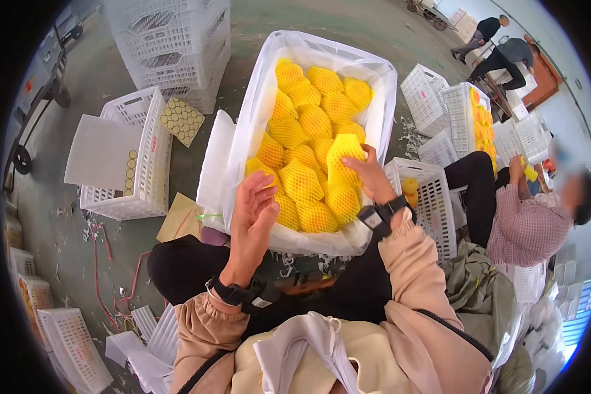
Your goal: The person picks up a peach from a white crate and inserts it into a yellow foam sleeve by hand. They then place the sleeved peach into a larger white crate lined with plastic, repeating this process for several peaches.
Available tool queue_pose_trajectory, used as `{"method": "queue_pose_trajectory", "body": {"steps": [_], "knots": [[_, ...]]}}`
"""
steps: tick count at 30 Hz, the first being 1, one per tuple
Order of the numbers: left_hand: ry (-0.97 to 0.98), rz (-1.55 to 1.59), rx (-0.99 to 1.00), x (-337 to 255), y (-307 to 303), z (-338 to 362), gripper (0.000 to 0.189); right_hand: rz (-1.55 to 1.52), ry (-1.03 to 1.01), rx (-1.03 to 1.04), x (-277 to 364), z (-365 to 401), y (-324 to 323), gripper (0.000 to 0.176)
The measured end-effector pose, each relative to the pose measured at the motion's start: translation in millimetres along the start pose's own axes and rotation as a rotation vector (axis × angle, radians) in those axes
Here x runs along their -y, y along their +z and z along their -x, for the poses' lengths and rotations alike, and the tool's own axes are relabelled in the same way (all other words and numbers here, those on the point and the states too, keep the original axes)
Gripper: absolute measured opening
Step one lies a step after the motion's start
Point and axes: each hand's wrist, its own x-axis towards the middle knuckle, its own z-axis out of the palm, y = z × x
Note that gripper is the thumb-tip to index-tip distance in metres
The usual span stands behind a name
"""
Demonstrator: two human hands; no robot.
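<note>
A white crate (386,98) with a white liner stands before me, holding several fruits in yellow foam nets (315,121). In my right hand (372,176) is a netted fruit (343,161), gripped above the others at the crate's right side. My left hand (251,213) is held over the near left corner of the crate, palm turned inward, fingers apart and slightly curled, with nothing in it. Netted fruits lie just to the right of its fingers. Dark bands are on both wrists.
Stacked white crates (171,52) stand at the back left, above a crate with cardboard (105,148). A crate with a few fruits (430,203) is close on the right. Beyond it sits a co-worker (528,223). Two people are at the far right.
</note>
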Motion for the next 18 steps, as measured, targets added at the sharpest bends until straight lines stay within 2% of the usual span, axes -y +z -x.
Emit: {"method": "queue_pose_trajectory", "body": {"steps": [2,4,6,10,12,13,15,18], "knots": [[-0.021,0.007,-0.015,-2.8,-2.9,-0.2,0.047,0.188,0.108,0.016,-14.3,-26.6,-3.1,0.07],[-0.044,0.01,-0.025,-5.1,-6.8,0.1,0.046,0.202,0.176,0.067,-23.5,-36.3,-5.8,0.069],[-0.057,-0.001,-0.017,-7.6,-9.6,0.1,0.044,0.385,0.185,0.127,-28.7,-39.8,-5.0,0.06],[-0.092,0.042,-0.003,-6.9,-8.4,0.9,0.041,0.387,0.088,0.132,-66.6,-45.1,-18.0,0.054],[-0.065,0.008,0.047,-5.4,-7.0,-0.1,0.038,1.214,-0.253,-0.028,-69.8,-36.9,-13.4,0.059],[-0.07,0.008,0.053,-5.3,-6.1,-0.5,0.038,1.213,-0.248,-0.034,-66.7,-34.1,-14.3,0.059],[-0.082,-0.017,0.07,-6.0,-2.9,-0.5,0.036,1.422,-0.065,0.006,-47.8,-22.7,-8.5,0.065],[-0.096,-0.018,0.088,-1.7,0.9,-1.8,0.036,1.355,-0.071,0.022,-58.5,-29.0,-20.3,0.067]]}}
